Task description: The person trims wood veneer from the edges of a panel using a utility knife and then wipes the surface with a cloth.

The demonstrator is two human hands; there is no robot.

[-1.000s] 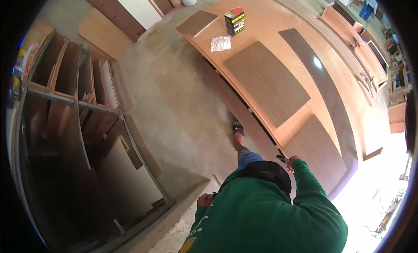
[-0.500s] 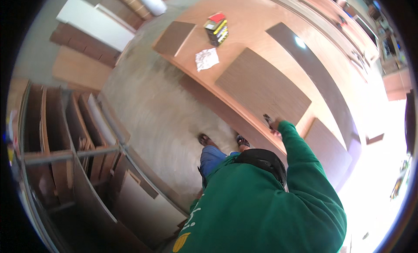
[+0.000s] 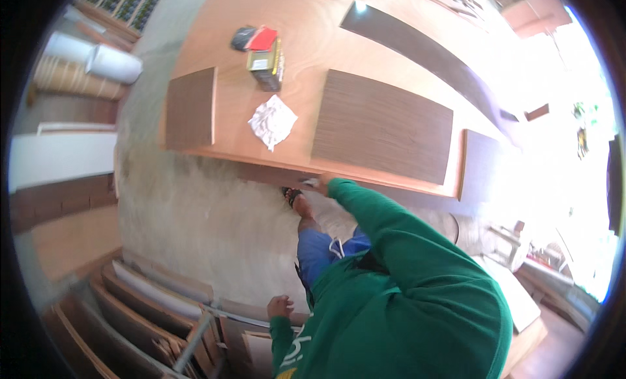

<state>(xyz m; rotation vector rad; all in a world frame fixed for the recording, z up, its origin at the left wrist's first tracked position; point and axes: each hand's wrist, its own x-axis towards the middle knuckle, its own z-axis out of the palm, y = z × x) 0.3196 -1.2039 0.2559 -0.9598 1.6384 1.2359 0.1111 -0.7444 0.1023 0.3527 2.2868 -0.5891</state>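
My right hand [image 3: 324, 181] is at the near edge of a large wooden table [image 3: 189, 46], closed on a small grey tool [image 3: 309, 182] whose exact kind I cannot make out. Low at my left side is my left hand [image 3: 280, 306], its fingers loosely curled with nothing seen in them. On the tabletop beyond the right hand lies a brown wood-grain panel [image 3: 385, 124]. Left of it sit a crumpled white cloth [image 3: 272, 122] and a rectangular can [image 3: 266, 72] with a red piece [image 3: 262, 39] on top.
More panels lie on the table: a small brown one [image 3: 191, 109] at the left, a long dark strip [image 3: 411, 40] farther back and a grey one [image 3: 479, 164] at the right. A rack of upright boards [image 3: 150, 294] stands behind me at the left. White rolls [image 3: 114, 64] lie far left.
My view has turned, and I have moved along the table to the left. My right hand went from above the panel to the table's near edge, tool still held. My left hand has come into view.
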